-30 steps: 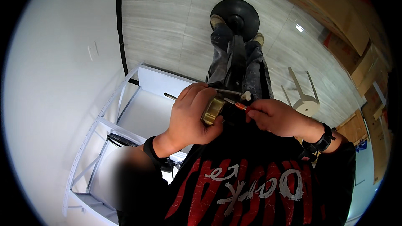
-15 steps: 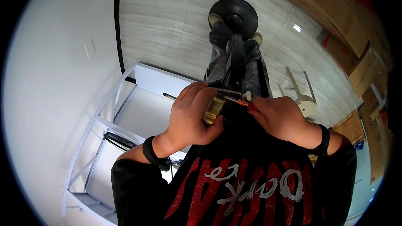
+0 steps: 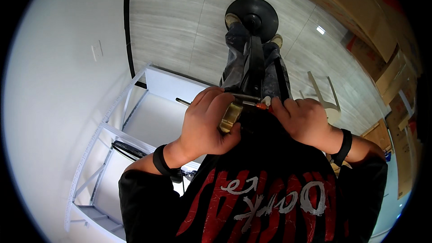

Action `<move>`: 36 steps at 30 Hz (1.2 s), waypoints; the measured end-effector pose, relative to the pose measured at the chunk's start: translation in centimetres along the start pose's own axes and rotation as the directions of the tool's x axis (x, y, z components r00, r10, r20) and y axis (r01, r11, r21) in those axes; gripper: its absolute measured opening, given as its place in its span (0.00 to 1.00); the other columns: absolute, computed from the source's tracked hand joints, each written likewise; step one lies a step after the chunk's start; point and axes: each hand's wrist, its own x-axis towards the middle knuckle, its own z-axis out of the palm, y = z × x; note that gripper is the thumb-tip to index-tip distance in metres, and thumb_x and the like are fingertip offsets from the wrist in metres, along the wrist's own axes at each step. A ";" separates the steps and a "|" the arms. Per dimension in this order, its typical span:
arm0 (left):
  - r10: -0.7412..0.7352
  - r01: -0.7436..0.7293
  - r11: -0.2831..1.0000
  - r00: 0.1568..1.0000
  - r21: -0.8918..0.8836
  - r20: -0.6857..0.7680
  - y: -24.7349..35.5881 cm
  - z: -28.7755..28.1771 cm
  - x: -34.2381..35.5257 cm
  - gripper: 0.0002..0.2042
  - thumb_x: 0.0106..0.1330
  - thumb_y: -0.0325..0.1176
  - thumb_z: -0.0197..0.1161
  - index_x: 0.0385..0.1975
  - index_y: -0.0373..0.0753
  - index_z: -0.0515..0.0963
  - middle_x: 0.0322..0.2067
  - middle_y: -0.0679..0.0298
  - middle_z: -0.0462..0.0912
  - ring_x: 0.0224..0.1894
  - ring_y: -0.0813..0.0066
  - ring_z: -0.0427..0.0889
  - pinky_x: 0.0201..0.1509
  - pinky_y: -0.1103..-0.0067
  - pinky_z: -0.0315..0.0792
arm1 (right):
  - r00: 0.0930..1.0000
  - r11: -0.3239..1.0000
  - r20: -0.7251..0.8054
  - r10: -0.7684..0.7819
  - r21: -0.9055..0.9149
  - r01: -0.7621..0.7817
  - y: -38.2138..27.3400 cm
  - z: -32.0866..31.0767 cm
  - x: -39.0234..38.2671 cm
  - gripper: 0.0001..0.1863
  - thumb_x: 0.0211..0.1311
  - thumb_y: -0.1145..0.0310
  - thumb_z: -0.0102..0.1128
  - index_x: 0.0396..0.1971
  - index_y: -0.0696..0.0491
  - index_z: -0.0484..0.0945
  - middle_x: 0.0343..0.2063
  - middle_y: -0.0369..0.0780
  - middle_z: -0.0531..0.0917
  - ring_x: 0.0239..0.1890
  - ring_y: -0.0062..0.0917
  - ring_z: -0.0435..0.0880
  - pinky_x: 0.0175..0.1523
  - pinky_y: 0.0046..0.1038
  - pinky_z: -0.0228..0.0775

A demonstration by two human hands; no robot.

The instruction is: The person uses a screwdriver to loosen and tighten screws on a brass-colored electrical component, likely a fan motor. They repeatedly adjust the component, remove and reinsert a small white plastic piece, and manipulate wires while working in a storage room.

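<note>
The left hand is curled into a loose fist, back of the hand up, its fingers wrapped round a brass-coloured round part that peeks out at the thumb side. A thin dark metal rod pokes out past its knuckles toward the white shelf. The wrist is bent slightly inward and wears a black band.

The right hand faces it from the other side, fingers bunched together and pinching a small orange-tipped tool that points at the brass-coloured part; whether the tip touches it cannot be told. This wrist carries a black band too, and both forearms come up from the lower edge in black sleeves.

Both hands meet at the top of a black upright post, which runs down between the person's legs to a round black base on the pale tiled floor. Left of the hands a white metal shelf frame lies against the white wall. Brown cardboard boxes line the right side of the floor
</note>
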 end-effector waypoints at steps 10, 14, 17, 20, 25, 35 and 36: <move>0.024 -0.024 0.999 1.000 0.038 0.005 0.3 0.1 -0.3 0.26 0.40 0.32 0.67 0.44 0.32 0.73 0.39 0.48 0.79 0.44 0.46 0.79 0.50 0.64 0.75 | 0.926 0.676 0.265 0.268 0.634 -0.377 -0.2 -3.1 -0.3 0.12 0.58 0.73 0.59 0.43 0.55 0.80 0.28 0.39 0.78 0.27 0.35 0.80 0.31 0.31 0.71; 0.039 -0.040 0.997 0.999 0.062 0.021 0.5 0.1 -0.4 0.27 0.40 0.33 0.67 0.44 0.32 0.73 0.40 0.48 0.79 0.45 0.46 0.78 0.50 0.64 0.74 | 0.894 0.393 0.417 0.162 0.804 -0.446 1.1 -2.3 -1.3 0.14 0.64 0.73 0.56 0.49 0.57 0.77 0.33 0.42 0.82 0.33 0.33 0.82 0.40 0.27 0.72; 0.015 -0.019 0.997 0.998 0.076 0.054 0.7 0.1 -0.3 0.28 0.41 0.33 0.68 0.46 0.32 0.72 0.42 0.48 0.78 0.45 0.46 0.78 0.51 0.65 0.74 | 0.900 0.103 0.399 0.176 0.902 -0.420 0.7 0.5 -3.0 0.16 0.68 0.72 0.54 0.54 0.56 0.75 0.30 0.38 0.81 0.33 0.24 0.80 0.40 0.24 0.70; -0.096 0.089 0.994 0.988 0.065 0.118 1.3 -0.2 -0.2 0.29 0.42 0.33 0.70 0.48 0.33 0.71 0.45 0.47 0.78 0.47 0.46 0.78 0.52 0.66 0.74 | 0.765 -0.015 0.635 0.107 0.770 -0.637 1.0 -0.8 -2.2 0.15 0.70 0.71 0.53 0.53 0.57 0.74 0.28 0.35 0.80 0.30 0.16 0.76 0.36 0.21 0.68; -0.111 0.119 0.992 0.977 -0.034 0.182 0.6 -1.2 -0.4 0.32 0.42 0.35 0.76 0.50 0.34 0.70 0.47 0.47 0.78 0.53 0.45 0.78 0.54 0.68 0.74 | 0.634 -0.243 0.773 0.032 0.621 -0.745 0.4 -0.9 -2.1 0.13 0.73 0.65 0.47 0.47 0.58 0.75 0.21 0.33 0.78 0.20 0.10 0.68 0.26 0.16 0.60; -0.037 0.041 0.998 0.996 -0.039 0.079 -0.5 0.2 -1.4 0.30 0.40 0.34 0.75 0.47 0.34 0.71 0.43 0.49 0.79 0.52 0.45 0.78 0.52 0.66 0.74 | 0.567 -0.503 0.800 -0.196 0.414 -0.759 -0.4 -0.4 -2.2 0.17 0.77 0.59 0.39 0.46 0.57 0.72 0.18 0.32 0.70 0.15 0.11 0.58 0.19 0.16 0.49; -0.028 0.029 0.999 0.998 -0.023 0.065 -0.5 0.3 -1.4 0.30 0.40 0.33 0.74 0.46 0.34 0.72 0.43 0.49 0.79 0.52 0.45 0.78 0.52 0.65 0.74 | 0.577 -0.514 0.788 -0.213 0.412 -0.752 -0.4 -0.3 -2.2 0.17 0.77 0.59 0.39 0.47 0.57 0.71 0.18 0.32 0.69 0.15 0.11 0.57 0.19 0.16 0.48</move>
